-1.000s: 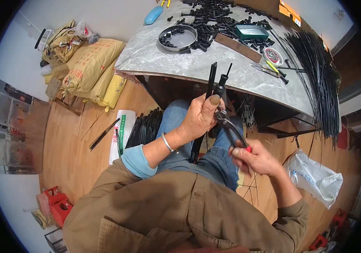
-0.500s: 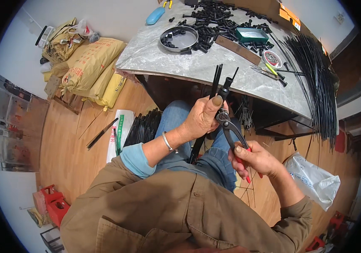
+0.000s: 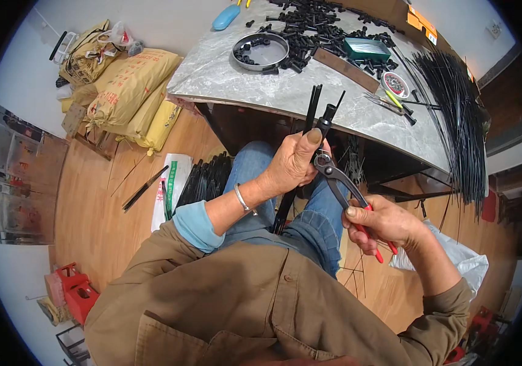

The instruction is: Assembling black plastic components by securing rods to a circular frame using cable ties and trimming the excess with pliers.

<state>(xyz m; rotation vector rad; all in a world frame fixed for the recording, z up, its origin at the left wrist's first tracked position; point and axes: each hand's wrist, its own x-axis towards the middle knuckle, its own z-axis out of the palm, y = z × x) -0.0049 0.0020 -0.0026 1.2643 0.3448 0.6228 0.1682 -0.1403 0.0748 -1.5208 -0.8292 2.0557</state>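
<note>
My left hand (image 3: 295, 157) is closed around a bundle of thin black rods (image 3: 313, 105), held upright above my knees with the thumb pressed on it. Among the rods stands a thicker black piece with a tubular end (image 3: 328, 114). In my right hand (image 3: 386, 221) is a pair of pincers (image 3: 341, 187) with dark jaws and red handles, the fingers wrapped round the handles. The pincers' head meets the bundle just beside my left thumb. What the jaws grip there is too small to make out. The rods' lower ends run down between my legs.
On the grey table (image 3: 224, 82) ahead lie many black bolt-like pieces (image 3: 309, 30), a round metal ring tray (image 3: 286, 53), a green box (image 3: 367, 50) and long black rods (image 3: 456, 122). Yellow sacks (image 3: 130, 91) stand left; a white bag (image 3: 469, 266) lies right.
My right hand has moved a little to the right, swinging the pincers' handles outward. Their head stays by the bundle, and my left hand keeps its hold.
</note>
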